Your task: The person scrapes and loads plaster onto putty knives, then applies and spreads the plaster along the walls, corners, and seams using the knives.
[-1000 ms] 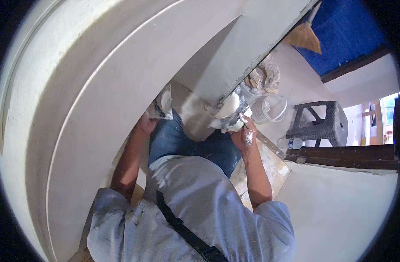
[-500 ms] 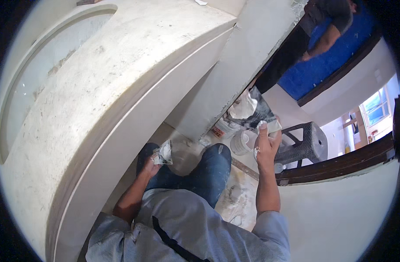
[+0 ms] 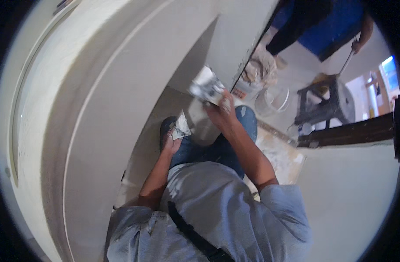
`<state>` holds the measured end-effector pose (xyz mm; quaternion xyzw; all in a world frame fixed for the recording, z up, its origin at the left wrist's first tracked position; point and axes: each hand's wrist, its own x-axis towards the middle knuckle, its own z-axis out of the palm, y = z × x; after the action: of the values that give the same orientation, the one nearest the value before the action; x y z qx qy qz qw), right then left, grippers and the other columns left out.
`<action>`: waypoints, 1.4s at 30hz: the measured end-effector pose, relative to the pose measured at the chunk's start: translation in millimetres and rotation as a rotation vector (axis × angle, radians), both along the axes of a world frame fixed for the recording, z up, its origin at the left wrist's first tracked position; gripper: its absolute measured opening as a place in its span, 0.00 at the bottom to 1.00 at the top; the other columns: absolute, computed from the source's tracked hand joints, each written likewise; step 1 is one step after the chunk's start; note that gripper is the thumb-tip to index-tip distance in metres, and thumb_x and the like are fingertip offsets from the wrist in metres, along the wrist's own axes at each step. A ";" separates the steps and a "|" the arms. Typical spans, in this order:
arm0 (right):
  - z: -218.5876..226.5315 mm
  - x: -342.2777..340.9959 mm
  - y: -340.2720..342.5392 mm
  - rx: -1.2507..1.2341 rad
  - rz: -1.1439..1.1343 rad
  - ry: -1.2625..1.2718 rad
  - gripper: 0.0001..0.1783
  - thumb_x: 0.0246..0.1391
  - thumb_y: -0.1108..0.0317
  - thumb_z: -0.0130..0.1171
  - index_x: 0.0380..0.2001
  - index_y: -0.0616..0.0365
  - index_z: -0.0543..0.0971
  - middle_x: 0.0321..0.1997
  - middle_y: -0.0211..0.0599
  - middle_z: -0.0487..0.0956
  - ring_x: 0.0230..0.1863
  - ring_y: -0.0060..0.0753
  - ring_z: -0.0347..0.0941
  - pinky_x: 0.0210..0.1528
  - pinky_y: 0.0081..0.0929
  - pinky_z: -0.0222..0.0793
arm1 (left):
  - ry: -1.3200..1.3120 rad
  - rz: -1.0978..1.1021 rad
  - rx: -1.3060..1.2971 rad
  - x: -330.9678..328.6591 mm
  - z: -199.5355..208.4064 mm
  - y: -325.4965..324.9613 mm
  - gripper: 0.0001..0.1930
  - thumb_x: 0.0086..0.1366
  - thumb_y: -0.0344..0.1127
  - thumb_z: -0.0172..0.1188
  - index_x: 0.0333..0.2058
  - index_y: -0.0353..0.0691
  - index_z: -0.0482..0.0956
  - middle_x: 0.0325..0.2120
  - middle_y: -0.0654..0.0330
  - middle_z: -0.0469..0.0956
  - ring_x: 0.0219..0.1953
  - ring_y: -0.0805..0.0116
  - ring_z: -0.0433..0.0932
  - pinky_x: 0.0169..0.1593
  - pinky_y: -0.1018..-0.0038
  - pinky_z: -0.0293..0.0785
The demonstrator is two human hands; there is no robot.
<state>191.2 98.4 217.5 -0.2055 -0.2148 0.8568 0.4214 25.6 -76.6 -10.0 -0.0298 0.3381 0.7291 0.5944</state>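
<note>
My left hand [image 3: 171, 143] is closed around a small putty knife [image 3: 181, 126], its blade smeared with white putty, low over my left knee. Raised above my lap, my right hand [image 3: 222, 112] grips a wide putty knife [image 3: 204, 82], its metal blade blurred by motion and coated with white putty. The wide blade points up and left toward the grey wall panel [image 3: 237, 37]. Both handles are mostly hidden in my fingers. White smears show on my right hand.
A curved pale ledge [image 3: 117, 87] runs along the left. Right of my knees stand a putty-filled tub [image 3: 248, 90], a white bucket [image 3: 265, 101] and a dark stool [image 3: 324, 102]. Behind, another person's hand [image 3: 360, 46] holds a long handle. A dark wooden edge [image 3: 346, 133] borders the right.
My right hand has swung left with the wide putty knife, from beside the bucket to over my lap; its big lump of putty no longer shows there. The view has shifted. The other person has moved.
</note>
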 end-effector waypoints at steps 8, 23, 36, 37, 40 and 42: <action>38.3 -125.8 14.7 -0.460 0.084 0.401 0.14 0.54 0.70 0.53 0.44 0.61 0.70 0.47 0.40 0.72 0.50 0.37 0.70 0.51 0.32 0.73 | -0.017 -0.077 -0.006 -3.6 21.2 -1.6 0.19 0.65 0.36 0.46 0.53 0.37 0.69 0.47 0.58 0.76 0.49 0.65 0.75 0.53 0.71 0.72; 54.7 -179.4 102.3 -0.524 0.197 1.131 0.12 0.60 0.70 0.42 0.41 0.65 0.72 0.45 0.47 0.75 0.45 0.43 0.74 0.47 0.34 0.78 | 0.094 -0.181 -0.151 -2.4 37.3 -0.5 0.17 0.65 0.37 0.46 0.50 0.38 0.71 0.44 0.58 0.77 0.43 0.65 0.79 0.41 0.73 0.80; 77.2 -104.0 120.5 -0.612 -0.060 1.109 0.17 0.63 0.66 0.39 0.45 0.70 0.69 0.43 0.54 0.75 0.44 0.49 0.75 0.44 0.36 0.80 | 0.129 -0.177 -0.162 2.0 39.8 3.8 0.17 0.65 0.34 0.46 0.50 0.34 0.70 0.44 0.55 0.77 0.45 0.64 0.78 0.47 0.71 0.78; 73.5 -90.3 120.9 -0.553 -0.048 1.125 0.16 0.63 0.66 0.40 0.45 0.69 0.70 0.43 0.52 0.75 0.45 0.48 0.75 0.44 0.35 0.80 | 0.107 -0.159 -0.169 1.5 39.4 4.2 0.17 0.65 0.34 0.46 0.50 0.35 0.70 0.45 0.56 0.77 0.45 0.65 0.78 0.47 0.72 0.78; 55.2 -54.5 110.4 -0.554 0.324 1.286 0.16 0.60 0.69 0.41 0.45 0.72 0.69 0.45 0.54 0.74 0.42 0.46 0.76 0.44 0.35 0.81 | 0.082 -0.123 -0.185 0.8 39.8 4.4 0.17 0.64 0.34 0.47 0.51 0.36 0.70 0.46 0.57 0.77 0.45 0.66 0.78 0.48 0.72 0.77; 45.4 -61.6 86.5 -0.437 0.244 1.129 0.15 0.58 0.71 0.43 0.44 0.71 0.69 0.46 0.52 0.73 0.43 0.46 0.75 0.45 0.32 0.80 | 0.099 -0.111 -0.225 1.3 41.0 4.8 0.17 0.64 0.34 0.48 0.51 0.36 0.70 0.45 0.58 0.77 0.45 0.66 0.78 0.48 0.72 0.77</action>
<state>129.7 184.9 262.9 0.2243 0.2000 0.8995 0.3172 26.9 -71.8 31.1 -0.0414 0.4478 0.6530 0.6094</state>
